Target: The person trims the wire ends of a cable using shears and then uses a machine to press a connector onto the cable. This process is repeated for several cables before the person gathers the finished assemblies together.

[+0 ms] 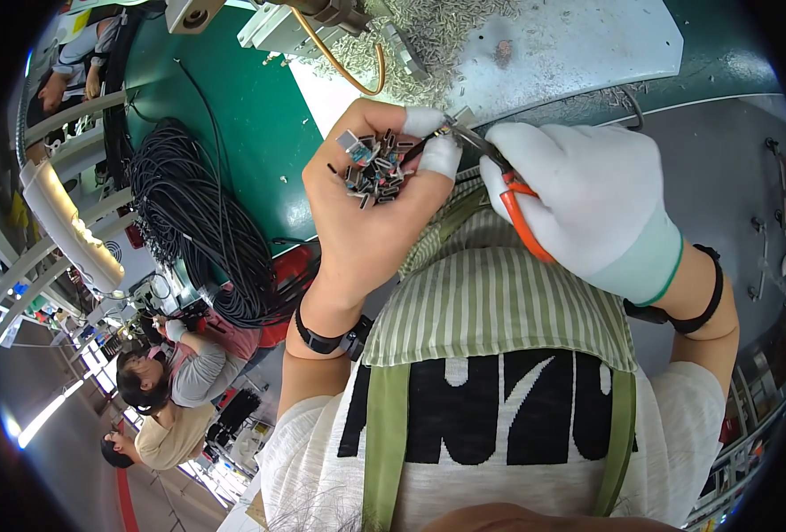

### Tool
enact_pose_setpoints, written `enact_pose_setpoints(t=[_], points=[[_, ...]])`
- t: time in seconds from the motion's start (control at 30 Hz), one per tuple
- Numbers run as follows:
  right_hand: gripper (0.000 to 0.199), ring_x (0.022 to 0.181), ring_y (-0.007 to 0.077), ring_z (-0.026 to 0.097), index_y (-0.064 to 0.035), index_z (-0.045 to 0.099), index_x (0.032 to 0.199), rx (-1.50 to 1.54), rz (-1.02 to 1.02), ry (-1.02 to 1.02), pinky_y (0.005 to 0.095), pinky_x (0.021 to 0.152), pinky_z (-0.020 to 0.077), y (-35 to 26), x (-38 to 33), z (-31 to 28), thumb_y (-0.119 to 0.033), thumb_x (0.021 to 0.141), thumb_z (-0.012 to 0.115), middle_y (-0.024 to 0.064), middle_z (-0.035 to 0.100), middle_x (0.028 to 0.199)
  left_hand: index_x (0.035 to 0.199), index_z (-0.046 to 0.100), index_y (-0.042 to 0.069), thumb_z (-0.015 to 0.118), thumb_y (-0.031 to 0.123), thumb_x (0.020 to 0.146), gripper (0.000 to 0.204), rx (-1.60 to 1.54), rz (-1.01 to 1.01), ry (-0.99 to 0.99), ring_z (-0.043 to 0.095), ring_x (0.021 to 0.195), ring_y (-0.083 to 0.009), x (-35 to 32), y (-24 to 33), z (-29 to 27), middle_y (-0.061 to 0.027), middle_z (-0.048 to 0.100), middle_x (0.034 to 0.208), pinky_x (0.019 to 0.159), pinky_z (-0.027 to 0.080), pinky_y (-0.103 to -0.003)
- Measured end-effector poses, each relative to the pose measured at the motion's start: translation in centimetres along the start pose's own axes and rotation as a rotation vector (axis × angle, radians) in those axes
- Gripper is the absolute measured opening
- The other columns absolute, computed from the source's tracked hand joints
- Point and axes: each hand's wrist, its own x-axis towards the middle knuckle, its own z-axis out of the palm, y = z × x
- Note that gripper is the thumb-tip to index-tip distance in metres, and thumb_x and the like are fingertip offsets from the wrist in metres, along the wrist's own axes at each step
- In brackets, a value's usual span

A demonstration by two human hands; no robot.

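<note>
Plugs (377, 167) lie heaped in our left hand (357, 213), one apparently pinched at its fingertips, where our right hand (584, 195) holds orange-handled pliers (519, 220). We should pinch steadily, keeping skin clear of the metal tips.

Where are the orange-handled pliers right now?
In the head view, the pliers are in the gloved right hand, right of centre, tips at the covered fingertips of the left hand, near its bunch of small metal plugs.

Right hand (579, 195): white fabric glove (588, 168), mint-green cuff (650, 263) — left hand (357, 232) just gets white finger cots (440, 156). Black wrist straps (318, 338) on both, green-and-white striped cloth apron (499, 306) with plain green straps (384, 443) — white short-sleeved tee (690, 417), bold black chest print (424, 417).
</note>
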Motion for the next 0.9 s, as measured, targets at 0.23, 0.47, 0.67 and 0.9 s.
enact_pose_setpoints(t=[0.23, 0.47, 0.67, 0.9], points=[[0.013, 0.049, 0.023, 0.053, -0.006, 0.06, 0.081, 0.486, 0.08, -0.052, 0.0312, 0.047, 0.0416, -0.3, 0.2, 1.4, -0.016, 0.08, 0.067, 0.0083, 0.053, 0.059, 0.097, 0.059, -0.001, 0.065, -0.007, 0.077, 0.022, 0.02, 0.27, -0.002, 0.056, 0.074, -0.004, -0.5, -0.9, -0.1, -0.0024, 0.063, 0.081, 0.065, 0.044, -0.017], [0.02, 0.055, 0.0307, 0.058, -0.0072, 0.056, 0.075, 0.539, 0.075, 0.005, 0.0351, 0.05, 0.0453, -0.7, 0.4, 2.4, -0.023, 0.079, 0.068, 0.0116, 0.056, 0.062, 0.095, 0.059, -0.001, 0.065, -0.008, 0.077, 0.02, -0.319, -0.151, -0.025, 0.057, 0.073, -0.0049, -0.2, -0.4, -0.9, -0.0019, 0.063, 0.078, 0.066, 0.046, -0.018], [0.013, 0.046, 0.0137, 0.048, -0.0032, 0.063, 0.084, 0.337, 0.108, -0.047, 0.0279, 0.046, 0.0381, -0.6, 0.7, 2.8, -0.016, 0.083, 0.065, 0.0068, 0.052, 0.059, 0.091, 0.059, -0.002, 0.066, -0.003, 0.078, 0.014, -0.079, -0.087, 0.04, 0.052, 0.063, -0.0027, -0.2, -1.1, -0.7, -0.0004, 0.061, 0.076, 0.054, 0.038, -0.017], [0.018, 0.045, 0.0102, 0.048, -0.0026, 0.063, 0.083, 0.606, 0.202, -0.13, 0.0265, 0.045, 0.0371, -0.3, 0.5, 3.4, -0.02, 0.086, 0.063, 0.0044, 0.051, 0.056, 0.089, 0.06, -0.002, 0.066, -0.004, 0.079, 0.012, -0.268, -0.327, -0.045, 0.052, 0.063, -0.0032, 0.4, -1.3, -1.4, 0.0003, 0.06, 0.075, 0.056, 0.042, -0.019]])
